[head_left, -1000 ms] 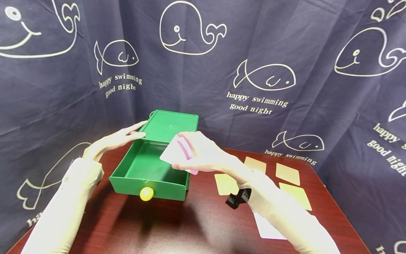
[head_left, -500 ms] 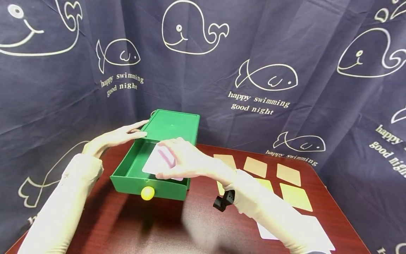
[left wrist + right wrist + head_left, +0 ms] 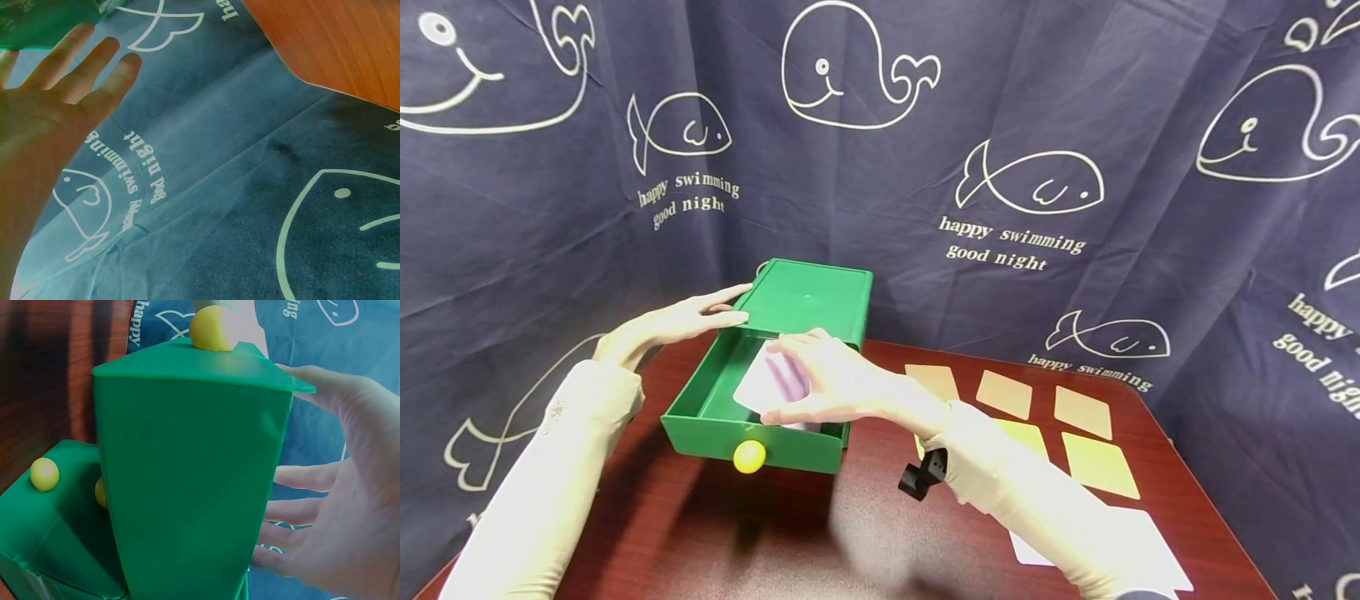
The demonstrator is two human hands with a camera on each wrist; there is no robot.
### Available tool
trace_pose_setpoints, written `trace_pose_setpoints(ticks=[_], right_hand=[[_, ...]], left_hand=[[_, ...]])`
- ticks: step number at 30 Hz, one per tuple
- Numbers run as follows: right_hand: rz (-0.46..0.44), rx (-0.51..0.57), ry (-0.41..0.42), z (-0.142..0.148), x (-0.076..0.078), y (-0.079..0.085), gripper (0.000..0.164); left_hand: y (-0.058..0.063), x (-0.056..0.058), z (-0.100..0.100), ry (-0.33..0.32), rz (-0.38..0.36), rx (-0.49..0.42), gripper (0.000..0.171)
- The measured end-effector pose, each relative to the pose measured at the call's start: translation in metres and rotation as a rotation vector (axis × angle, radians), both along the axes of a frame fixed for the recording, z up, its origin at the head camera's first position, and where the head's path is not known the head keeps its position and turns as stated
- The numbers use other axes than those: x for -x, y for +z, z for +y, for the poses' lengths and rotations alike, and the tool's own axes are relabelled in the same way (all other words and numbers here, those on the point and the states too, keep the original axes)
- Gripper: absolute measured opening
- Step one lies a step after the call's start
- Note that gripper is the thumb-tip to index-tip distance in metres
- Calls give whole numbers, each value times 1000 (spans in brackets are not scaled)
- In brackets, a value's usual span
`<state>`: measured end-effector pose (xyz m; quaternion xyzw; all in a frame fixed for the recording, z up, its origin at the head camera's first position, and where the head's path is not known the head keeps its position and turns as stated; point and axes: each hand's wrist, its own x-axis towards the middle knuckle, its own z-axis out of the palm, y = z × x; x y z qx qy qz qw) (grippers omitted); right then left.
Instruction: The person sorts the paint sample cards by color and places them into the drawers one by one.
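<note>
A green drawer (image 3: pixel 805 450) with a yellow knob (image 3: pixel 748 457) is pulled out from the top of a green cabinet (image 3: pixel 808 296). My right hand (image 3: pixel 838 379) reaches over the drawer's right side and pinches a white card (image 3: pixel 758 385) with a purple stripe, thumb at the near edge and fingers at the far edge. In the right wrist view, the drawer hides the card, and the thumb shows at the rim. My left hand (image 3: pixel 673 323) rests its straight fingertips against the cabinet's left edge; its spread fingers (image 3: pixel 103 84) overlap the green cabinet in the left wrist view.
Several orange and yellow cards (image 3: pixel 1082 412) lie on the reddish-brown table (image 3: pixel 910 517) to the right, with white cards (image 3: pixel 1142 546) nearer the front. Lower drawers carry yellow knobs (image 3: pixel 44 475). A dark blue curtain (image 3: pixel 887 192) hangs behind.
My right hand has carried the white card left and down from beside the drawer's right wall into the drawer's opening, settling slightly lower in the last half second. The left hand has stayed at the cabinet.
</note>
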<state>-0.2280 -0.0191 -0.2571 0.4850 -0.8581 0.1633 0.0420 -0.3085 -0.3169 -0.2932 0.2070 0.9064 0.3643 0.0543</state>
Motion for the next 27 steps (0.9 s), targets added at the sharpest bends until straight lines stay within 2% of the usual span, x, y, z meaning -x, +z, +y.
trace_pose_setpoints(ticks=[8, 11, 15, 18, 23, 27], right_hand=[[-6, 48, -16, 13, 0, -1, 61], [42, 106, -40, 30, -3, -6, 58], [152, 176, -87, 60, -11, -16, 58], [197, 203, -140, 87, -17, -25, 59], [209, 222, -235, 134, -26, -40, 64], [180, 226, -325, 176, -33, -56, 66]], left_hand=[[1, 1, -1, -2, -14, -19, 66], [-3, 1, 0, -2, -18, -35, 66], [-6, 2, 2, -11, -17, -44, 66], [-7, 1, 2, -2, -22, -50, 66], [-6, -1, 1, 9, -27, -64, 65], [-6, -1, 1, 4, -20, -66, 65]])
